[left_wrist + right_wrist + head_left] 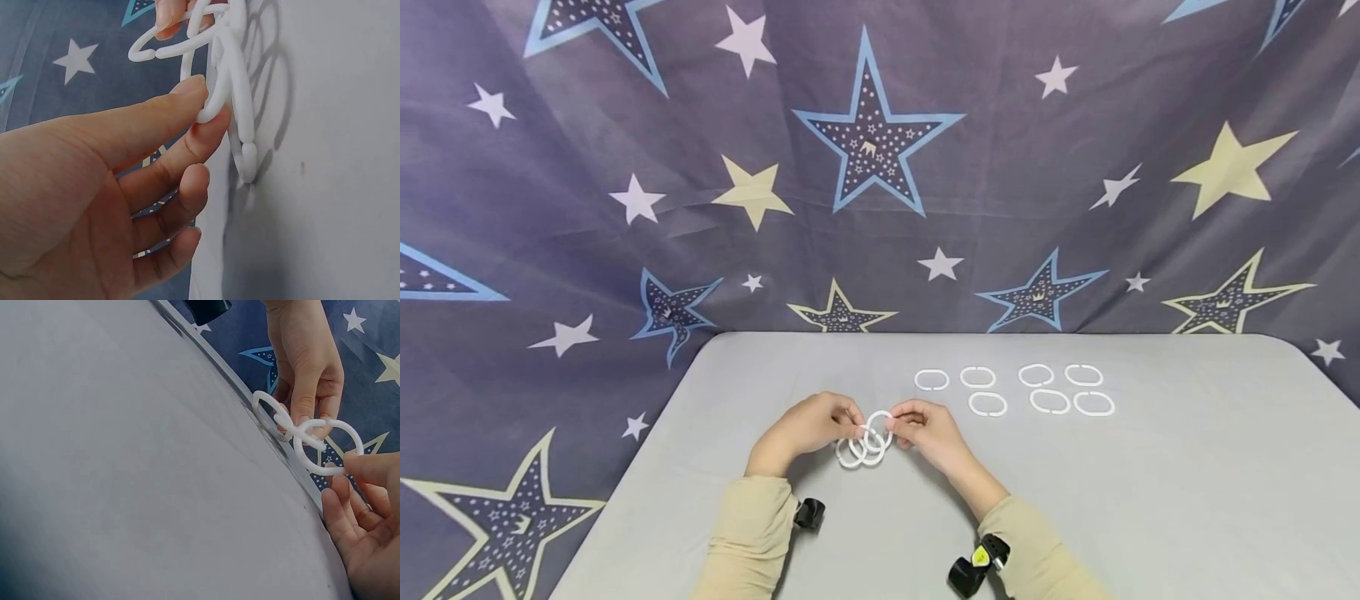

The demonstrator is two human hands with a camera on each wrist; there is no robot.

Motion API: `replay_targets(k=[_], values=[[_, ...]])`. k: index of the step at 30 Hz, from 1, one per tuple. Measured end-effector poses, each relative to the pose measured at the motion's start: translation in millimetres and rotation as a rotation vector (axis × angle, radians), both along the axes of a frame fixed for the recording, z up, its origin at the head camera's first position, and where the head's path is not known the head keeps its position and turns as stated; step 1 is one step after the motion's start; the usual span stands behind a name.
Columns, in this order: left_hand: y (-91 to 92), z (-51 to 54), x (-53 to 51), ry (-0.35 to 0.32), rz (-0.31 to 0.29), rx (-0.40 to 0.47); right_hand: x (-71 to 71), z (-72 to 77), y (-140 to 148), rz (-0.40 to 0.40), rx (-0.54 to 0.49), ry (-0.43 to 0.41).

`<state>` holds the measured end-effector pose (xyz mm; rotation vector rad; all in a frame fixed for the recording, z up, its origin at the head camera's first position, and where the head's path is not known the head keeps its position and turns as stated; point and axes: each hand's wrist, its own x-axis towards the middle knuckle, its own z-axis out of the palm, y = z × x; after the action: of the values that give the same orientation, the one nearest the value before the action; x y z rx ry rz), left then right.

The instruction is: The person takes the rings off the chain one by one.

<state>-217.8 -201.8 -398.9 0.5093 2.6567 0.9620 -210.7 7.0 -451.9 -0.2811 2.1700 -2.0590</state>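
Above the table, several white plastic chain links [850,464] hang joined in a small bunch between the two hands. My left hand [812,425] pinches one link between thumb and forefinger; in the left wrist view its other fingers [169,215] are loosely bent. From the right, my right hand [934,433] pinches the edge of an oval link [319,471] between thumb and fingertips. That oval crosses the link by the left fingertips. Where the links overlap, I cannot tell whether every one is threaded through its neighbour.
Several loose white oval links [987,405] lie flat in two rough rows on the grey table [1150,500], toward the back right. A star-patterned cloth [1000,183] hangs behind the table. Black wrist devices [809,514] are worn on both arms.
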Motion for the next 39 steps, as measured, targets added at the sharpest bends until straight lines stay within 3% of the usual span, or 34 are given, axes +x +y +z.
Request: replay_targets(k=[27,39], values=[[-4.8,1.5,0.3,-0.016,0.007,0.025,0.4,-1.4,2.8,0.037,-0.011,0.038],[-8.2,2.9,0.5,-0.015,0.013,0.034,0.7,0.5,2.0,0.021,-0.016,0.012]])
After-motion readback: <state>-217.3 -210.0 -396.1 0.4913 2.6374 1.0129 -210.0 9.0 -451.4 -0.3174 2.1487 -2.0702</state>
